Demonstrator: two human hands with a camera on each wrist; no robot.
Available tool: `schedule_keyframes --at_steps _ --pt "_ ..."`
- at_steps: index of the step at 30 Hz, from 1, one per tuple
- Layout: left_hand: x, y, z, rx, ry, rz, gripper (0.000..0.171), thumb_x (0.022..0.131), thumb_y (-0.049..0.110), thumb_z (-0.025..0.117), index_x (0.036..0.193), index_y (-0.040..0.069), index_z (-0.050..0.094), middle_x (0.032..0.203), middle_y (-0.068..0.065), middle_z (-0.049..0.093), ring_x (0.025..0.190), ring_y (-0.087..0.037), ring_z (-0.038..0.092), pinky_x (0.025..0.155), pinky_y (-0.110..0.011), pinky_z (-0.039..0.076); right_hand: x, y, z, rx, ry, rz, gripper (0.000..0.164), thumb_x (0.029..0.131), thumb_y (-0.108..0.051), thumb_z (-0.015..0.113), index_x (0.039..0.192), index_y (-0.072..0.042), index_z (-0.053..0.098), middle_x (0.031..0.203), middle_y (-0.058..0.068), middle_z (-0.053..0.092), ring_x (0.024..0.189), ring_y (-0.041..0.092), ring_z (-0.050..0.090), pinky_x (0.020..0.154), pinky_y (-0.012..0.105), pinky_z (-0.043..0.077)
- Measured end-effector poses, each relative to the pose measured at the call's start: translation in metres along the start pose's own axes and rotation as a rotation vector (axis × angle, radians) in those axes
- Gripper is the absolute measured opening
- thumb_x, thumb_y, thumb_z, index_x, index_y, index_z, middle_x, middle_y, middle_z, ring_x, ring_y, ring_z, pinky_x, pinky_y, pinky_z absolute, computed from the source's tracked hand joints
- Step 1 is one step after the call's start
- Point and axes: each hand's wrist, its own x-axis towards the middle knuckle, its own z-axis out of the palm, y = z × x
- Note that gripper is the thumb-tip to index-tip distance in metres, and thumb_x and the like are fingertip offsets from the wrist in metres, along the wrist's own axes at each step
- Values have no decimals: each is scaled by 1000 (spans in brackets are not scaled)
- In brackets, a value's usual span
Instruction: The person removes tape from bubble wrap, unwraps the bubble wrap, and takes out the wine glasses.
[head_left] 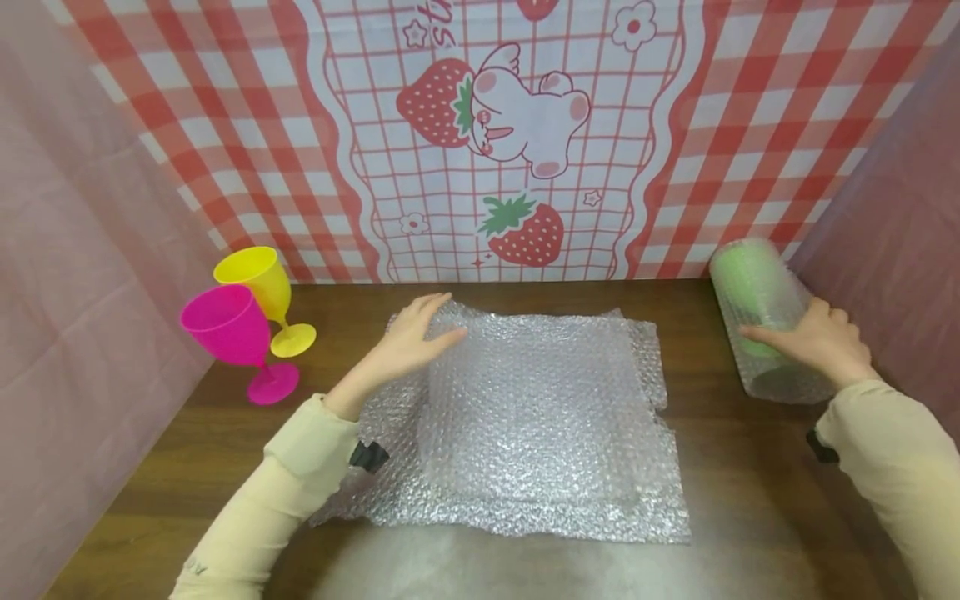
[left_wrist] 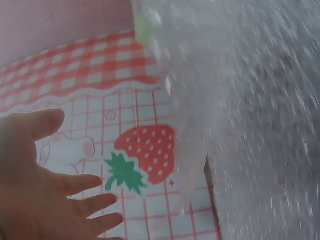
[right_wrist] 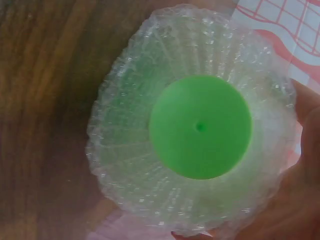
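My right hand (head_left: 825,342) grips a roll of bubble wrap around a green goblet (head_left: 750,283) at the back right, thumb on the near side and fingers on the far side. From the right wrist, the goblet's round green foot (right_wrist: 200,127) shows inside the ruffled wrap (right_wrist: 125,100). My left hand (head_left: 412,337), fingers spread, is over the left edge of a flat bubble wrap sheet (head_left: 540,400). In the left wrist view nothing is between the fingers of that hand (left_wrist: 45,185). The sheet appears layered, with a smaller piece on a larger one.
A pink goblet (head_left: 228,325) and a yellow goblet (head_left: 258,279) stand at the left on the brown wooden table (head_left: 172,450). A checked strawberry cloth (head_left: 525,192) hangs along the back. Pink curtains (head_left: 892,217) close off both sides.
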Motion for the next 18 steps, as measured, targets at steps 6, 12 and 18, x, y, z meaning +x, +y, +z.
schedule_keyframes --at_steps 6,12,18 --pt "8 10 5 -38 -131 -30 68 89 47 47 143 12 25 149 -13 23 138 -33 14 109 -54 14 -4 2 -2 46 -80 61 119 76 -65 53 130 24 -3 120 53 12 105 65 20 77 69 29" --pt "16 20 12 -53 -186 25 66 90 43 48 143 10 26 147 -12 27 135 -30 24 109 -48 21 -3 5 -1 93 -139 113 122 76 -67 51 129 25 -9 120 55 14 106 65 24 78 68 32" --pt "21 29 20 -48 -219 36 67 89 44 49 142 10 27 145 -11 32 134 -28 28 109 -47 22 -1 7 1 98 -125 108 120 76 -66 51 128 27 -6 119 55 18 104 65 27 79 67 33"
